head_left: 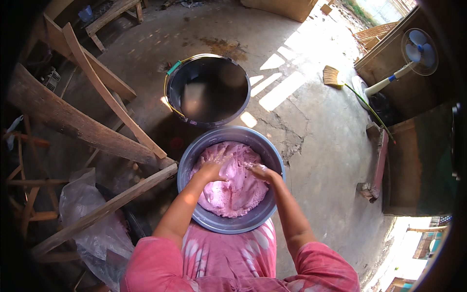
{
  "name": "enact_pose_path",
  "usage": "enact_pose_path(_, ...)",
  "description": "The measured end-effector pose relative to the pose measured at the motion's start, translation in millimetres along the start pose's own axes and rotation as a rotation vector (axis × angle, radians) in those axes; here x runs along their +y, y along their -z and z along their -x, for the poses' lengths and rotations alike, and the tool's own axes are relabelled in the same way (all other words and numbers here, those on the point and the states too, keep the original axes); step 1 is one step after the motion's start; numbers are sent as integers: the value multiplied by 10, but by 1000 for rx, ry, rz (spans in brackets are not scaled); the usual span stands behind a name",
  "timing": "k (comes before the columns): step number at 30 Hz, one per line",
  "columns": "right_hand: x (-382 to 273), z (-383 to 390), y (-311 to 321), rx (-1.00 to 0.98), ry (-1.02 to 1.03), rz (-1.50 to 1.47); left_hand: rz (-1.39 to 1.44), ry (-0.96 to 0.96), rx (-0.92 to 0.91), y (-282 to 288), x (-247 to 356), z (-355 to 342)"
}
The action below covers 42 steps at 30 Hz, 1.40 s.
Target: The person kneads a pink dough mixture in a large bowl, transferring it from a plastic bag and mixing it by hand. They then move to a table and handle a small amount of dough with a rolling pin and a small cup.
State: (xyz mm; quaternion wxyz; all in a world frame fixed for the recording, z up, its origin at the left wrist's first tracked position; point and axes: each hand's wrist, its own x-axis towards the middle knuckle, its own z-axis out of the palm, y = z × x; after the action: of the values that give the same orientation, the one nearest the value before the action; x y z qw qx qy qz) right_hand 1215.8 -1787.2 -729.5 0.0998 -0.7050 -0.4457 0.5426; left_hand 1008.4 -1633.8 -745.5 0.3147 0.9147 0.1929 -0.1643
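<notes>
A grey plastic basin (279, 170) stands in front of my pink-clad lap. It holds a large, soft pink mass (234, 197), like dough, with a lumpy, folded surface. On the left side of the mass lies my left hand (214, 170), its thumb stretched apart and its fingertips partly sunk in the pink. My right hand (259, 170) rests at the right side of the mass, fingers stretched inward and smeared with pink. Both hands touch the mass without closing round any of it.
Beyond the basin stands a black bucket (181, 109) with dark liquid. Wooden beams (73, 114) and a clear plastic bag (80, 199) crowd the left. A broom (333, 76), a standing fan (418, 46) and a wooden block (366, 191) are on the right.
</notes>
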Motion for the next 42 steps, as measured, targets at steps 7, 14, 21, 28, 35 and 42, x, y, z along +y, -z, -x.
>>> enact_pose_path(7, -405, -582, -758, 448, -188, 403, 66, 305, -59, -525, -21, 278)
enact_pose_path(14, -127, -514, -1417, 549, -151, 578, -252, 311, -27, -742, 167, 170)
enact_pose_path(21, -102, 34, -513, 96, 109, -1, -199, 133, 17, -630, -72, 603)
enact_pose_path(28, 63, 221, -1638, 484, -600, 345, -170, 421, -285, -698, 522, 885)
enact_pose_path(35, -176, -416, -1929, 806, -804, 97, -84, 525, -292, -818, 656, 439)
enact_pose_path(42, -136, 53, -1352, 299, -496, 181, -100, 248, -256, -662, 440, 570)
